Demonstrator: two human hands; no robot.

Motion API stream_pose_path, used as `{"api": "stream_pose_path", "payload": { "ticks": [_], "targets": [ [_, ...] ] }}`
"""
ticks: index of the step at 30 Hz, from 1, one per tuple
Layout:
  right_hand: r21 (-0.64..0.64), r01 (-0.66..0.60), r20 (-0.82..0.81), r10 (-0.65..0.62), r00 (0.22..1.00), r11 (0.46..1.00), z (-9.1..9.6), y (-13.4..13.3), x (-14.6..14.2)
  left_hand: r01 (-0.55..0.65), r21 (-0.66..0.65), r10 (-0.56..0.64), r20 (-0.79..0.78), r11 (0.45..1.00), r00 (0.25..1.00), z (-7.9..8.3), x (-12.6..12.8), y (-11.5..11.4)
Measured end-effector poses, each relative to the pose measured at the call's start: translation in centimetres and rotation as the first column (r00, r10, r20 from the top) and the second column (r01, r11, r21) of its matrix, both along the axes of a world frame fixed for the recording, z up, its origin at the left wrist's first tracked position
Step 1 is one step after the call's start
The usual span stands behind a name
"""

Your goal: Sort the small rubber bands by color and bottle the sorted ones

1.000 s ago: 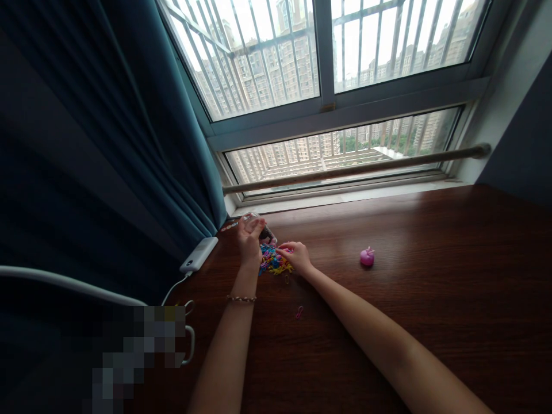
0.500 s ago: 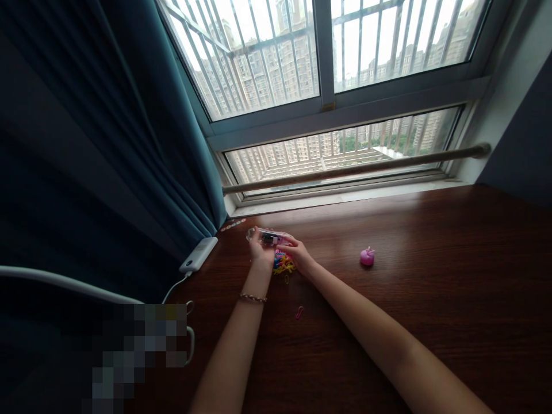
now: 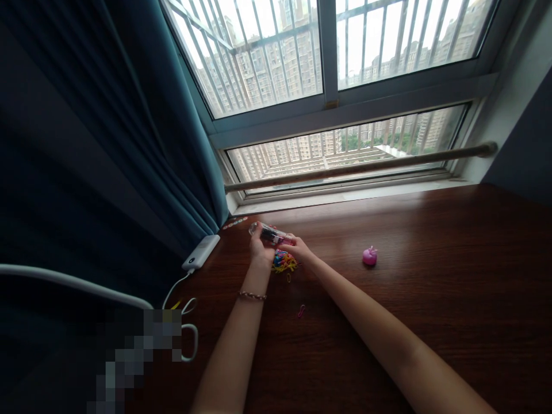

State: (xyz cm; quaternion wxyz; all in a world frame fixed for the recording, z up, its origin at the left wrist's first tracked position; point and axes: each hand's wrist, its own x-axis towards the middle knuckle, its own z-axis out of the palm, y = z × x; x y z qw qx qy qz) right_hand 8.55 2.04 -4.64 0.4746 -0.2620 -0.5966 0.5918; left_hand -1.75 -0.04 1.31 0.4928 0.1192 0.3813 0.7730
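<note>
My left hand (image 3: 259, 248) is wrapped round a clear bottle (image 3: 271, 234) with dark and pink contents, held almost lengthwise across the view. At the bottle's right end, the fingers of my right hand (image 3: 298, 248) are closed on it. Just below the bottle is a pile of small coloured plastic pins (image 3: 283, 261), partly covered by my hands. One yellow pin (image 3: 288, 278) lies at the pile's near edge, and a pink pin (image 3: 302, 311) lies closer to me on the table. What my right fingertips press on is too small to make out.
A pink cap-like piece with small ears (image 3: 370, 256) sits to the right on the brown wooden table (image 3: 431, 299). On the left are a white power strip (image 3: 201, 252) with its cord and a blue curtain (image 3: 172, 144). Behind runs a window rail (image 3: 366, 168).
The bottle has tilted a little, its right end now lower than its left. Both hands keep hold of it. The whole view has shifted slightly.
</note>
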Motion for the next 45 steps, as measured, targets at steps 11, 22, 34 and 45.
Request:
{"api": "stream_pose_path", "payload": {
  "ticks": [11,22,34,45],
  "targets": [
    [0.333,0.199,0.139,-0.257,0.956,0.922,-0.6,-0.1,0.2,-0.063,-0.056,0.059,-0.068,0.996,0.996,0.7,-1.4,-0.3],
    [0.297,0.351,0.235,-0.424,0.874,0.888,-1.7,-1.0,-0.4,-0.145,0.243,0.241,-0.43,0.959,0.87,0.8,0.5,-0.7],
    [0.261,0.315,0.303,-0.387,0.871,0.912,-2.1,-1.2,-0.1,-0.049,0.329,0.25,-0.604,0.943,0.757,1.6,-0.4,-0.6],
    [-0.005,0.14,-0.155,-0.139,0.978,0.99,-1.3,-0.8,-0.2,-0.192,0.236,0.259,-0.294,0.952,0.92,0.1,-0.3,-0.1]
  ]
}}
